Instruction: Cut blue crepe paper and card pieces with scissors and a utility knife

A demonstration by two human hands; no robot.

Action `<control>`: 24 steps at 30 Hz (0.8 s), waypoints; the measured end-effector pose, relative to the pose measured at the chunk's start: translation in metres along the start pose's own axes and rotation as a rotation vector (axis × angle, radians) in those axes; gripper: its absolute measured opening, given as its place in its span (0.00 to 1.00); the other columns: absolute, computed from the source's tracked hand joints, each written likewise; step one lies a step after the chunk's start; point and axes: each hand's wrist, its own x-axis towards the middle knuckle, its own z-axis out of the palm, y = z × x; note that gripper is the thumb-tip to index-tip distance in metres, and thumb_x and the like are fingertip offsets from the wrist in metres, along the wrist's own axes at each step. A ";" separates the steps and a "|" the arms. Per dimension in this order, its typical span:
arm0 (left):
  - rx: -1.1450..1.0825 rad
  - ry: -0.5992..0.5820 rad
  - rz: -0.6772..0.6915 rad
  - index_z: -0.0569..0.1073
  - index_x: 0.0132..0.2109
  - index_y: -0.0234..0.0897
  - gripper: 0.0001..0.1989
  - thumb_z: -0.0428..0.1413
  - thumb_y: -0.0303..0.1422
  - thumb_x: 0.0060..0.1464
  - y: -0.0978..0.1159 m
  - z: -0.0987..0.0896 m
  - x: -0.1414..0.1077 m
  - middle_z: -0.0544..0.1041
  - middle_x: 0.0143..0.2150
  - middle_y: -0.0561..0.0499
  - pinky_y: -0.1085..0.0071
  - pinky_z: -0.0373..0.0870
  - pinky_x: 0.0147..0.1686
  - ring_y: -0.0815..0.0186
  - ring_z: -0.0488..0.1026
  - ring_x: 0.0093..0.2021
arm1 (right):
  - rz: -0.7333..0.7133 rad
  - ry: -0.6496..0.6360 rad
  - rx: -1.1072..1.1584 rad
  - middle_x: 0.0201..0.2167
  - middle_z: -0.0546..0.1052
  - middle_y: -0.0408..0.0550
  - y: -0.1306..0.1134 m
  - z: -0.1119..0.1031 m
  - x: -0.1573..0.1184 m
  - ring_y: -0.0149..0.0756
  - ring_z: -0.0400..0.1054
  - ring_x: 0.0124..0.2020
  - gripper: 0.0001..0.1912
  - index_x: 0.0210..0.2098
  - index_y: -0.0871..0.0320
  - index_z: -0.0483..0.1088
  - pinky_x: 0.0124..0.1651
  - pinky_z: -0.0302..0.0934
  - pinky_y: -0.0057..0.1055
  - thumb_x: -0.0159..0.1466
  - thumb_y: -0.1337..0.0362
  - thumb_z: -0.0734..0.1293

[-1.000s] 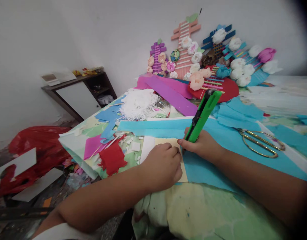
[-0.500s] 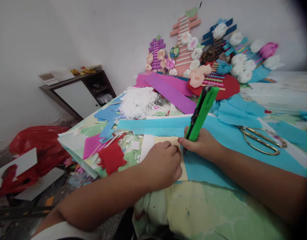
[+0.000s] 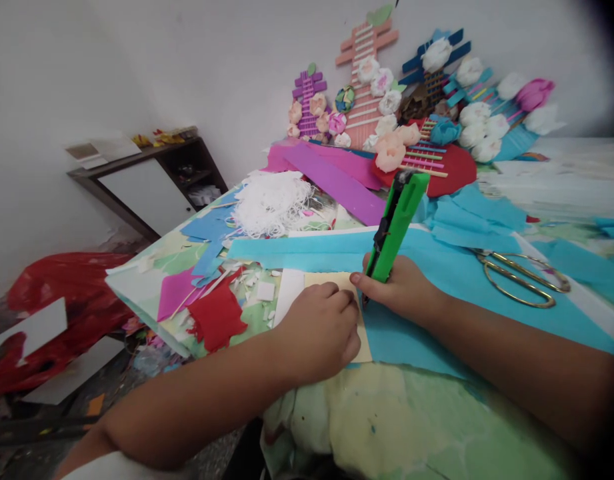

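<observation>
My right hand (image 3: 407, 290) is closed round a green utility knife (image 3: 399, 227), held steeply with its lower end down at the right edge of a cream-coloured card (image 3: 363, 333). The blade itself is hard to make out. With curled fingers my left hand (image 3: 324, 333) presses on the card, covering much of it. Under and beside the card spreads a turquoise sheet that looks like crepe paper (image 3: 421, 340), with a folded turquoise strip (image 3: 297, 252) beyond it. To the right, gold-handled scissors (image 3: 524, 283) lie on the turquoise sheet.
A heap of white string (image 3: 271, 203), a red scrap (image 3: 217, 315) and small white bits lie at the left. Behind stand flower-decorated craft pieces (image 3: 367, 80) against the wall. A low cabinet (image 3: 141, 190) and a red plastic bag (image 3: 61, 287) are off the table's left side.
The whole view has shifted slightly. The knife's top shows a little further left in the view; both hands keep about the same place on the card and sheet.
</observation>
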 end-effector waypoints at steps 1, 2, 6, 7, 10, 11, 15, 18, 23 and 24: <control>0.001 -0.002 -0.001 0.71 0.37 0.30 0.13 0.45 0.31 0.50 0.000 0.000 0.000 0.71 0.35 0.45 0.61 0.62 0.41 0.60 0.65 0.38 | -0.002 -0.007 -0.004 0.16 0.65 0.42 0.000 0.000 0.000 0.28 0.57 0.21 0.20 0.18 0.58 0.58 0.26 0.51 0.27 0.52 0.48 0.58; 0.001 -0.006 -0.001 0.71 0.37 0.30 0.13 0.45 0.31 0.50 0.000 0.000 0.000 0.71 0.36 0.45 0.61 0.62 0.41 0.59 0.65 0.39 | -0.005 -0.012 -0.010 0.16 0.65 0.42 0.000 0.000 0.000 0.28 0.57 0.21 0.20 0.18 0.58 0.58 0.26 0.51 0.27 0.52 0.48 0.58; 0.000 -0.008 0.000 0.71 0.38 0.30 0.13 0.45 0.31 0.50 -0.001 0.000 0.001 0.71 0.36 0.45 0.61 0.62 0.42 0.58 0.64 0.41 | -0.024 0.004 -0.058 0.15 0.63 0.41 -0.002 0.000 0.000 0.28 0.56 0.20 0.20 0.17 0.58 0.57 0.25 0.49 0.27 0.53 0.48 0.58; 0.000 -0.005 0.000 0.71 0.38 0.30 0.13 0.45 0.32 0.50 -0.001 0.000 0.001 0.71 0.36 0.45 0.61 0.62 0.42 0.58 0.65 0.41 | -0.033 0.007 -0.074 0.15 0.63 0.41 -0.002 0.000 -0.001 0.27 0.55 0.19 0.20 0.17 0.58 0.56 0.24 0.48 0.27 0.52 0.48 0.58; 0.004 -0.001 -0.013 0.71 0.36 0.30 0.12 0.45 0.32 0.50 -0.001 0.001 0.001 0.71 0.35 0.45 0.60 0.63 0.41 0.58 0.65 0.39 | -0.071 -0.008 -0.103 0.15 0.62 0.41 -0.002 0.001 -0.001 0.28 0.55 0.20 0.19 0.17 0.58 0.57 0.24 0.47 0.27 0.52 0.49 0.58; 0.008 0.000 -0.018 0.71 0.35 0.30 0.12 0.45 0.32 0.50 -0.001 0.001 0.000 0.71 0.34 0.45 0.60 0.63 0.41 0.58 0.65 0.39 | -0.082 -0.014 -0.104 0.16 0.62 0.41 -0.002 0.001 -0.001 0.28 0.56 0.20 0.18 0.17 0.58 0.57 0.25 0.47 0.27 0.52 0.50 0.59; 0.013 0.001 -0.015 0.71 0.37 0.30 0.12 0.46 0.31 0.50 0.000 0.000 0.000 0.72 0.35 0.44 0.60 0.62 0.42 0.58 0.65 0.40 | -0.089 -0.029 -0.066 0.16 0.61 0.40 0.000 0.000 0.000 0.27 0.56 0.20 0.18 0.17 0.58 0.57 0.24 0.48 0.26 0.52 0.50 0.59; 0.003 0.004 -0.011 0.71 0.36 0.30 0.12 0.46 0.31 0.50 0.000 -0.001 0.000 0.72 0.36 0.45 0.62 0.63 0.42 0.60 0.65 0.39 | -0.041 -0.007 -0.006 0.15 0.59 0.39 0.003 -0.001 0.001 0.26 0.54 0.20 0.19 0.17 0.58 0.55 0.24 0.49 0.26 0.52 0.49 0.58; -0.002 0.015 -0.011 0.71 0.36 0.31 0.11 0.46 0.30 0.49 0.000 -0.001 0.001 0.71 0.35 0.45 0.62 0.63 0.41 0.60 0.65 0.40 | -0.023 -0.046 0.044 0.15 0.60 0.40 0.004 -0.001 0.001 0.27 0.54 0.21 0.20 0.17 0.58 0.55 0.24 0.50 0.26 0.52 0.48 0.59; -0.001 0.017 -0.011 0.71 0.36 0.30 0.11 0.46 0.31 0.49 0.000 -0.001 0.001 0.71 0.35 0.45 0.62 0.63 0.41 0.60 0.65 0.40 | -0.023 -0.058 0.041 0.16 0.62 0.40 0.004 -0.001 0.000 0.27 0.55 0.21 0.20 0.17 0.58 0.56 0.24 0.50 0.26 0.52 0.48 0.58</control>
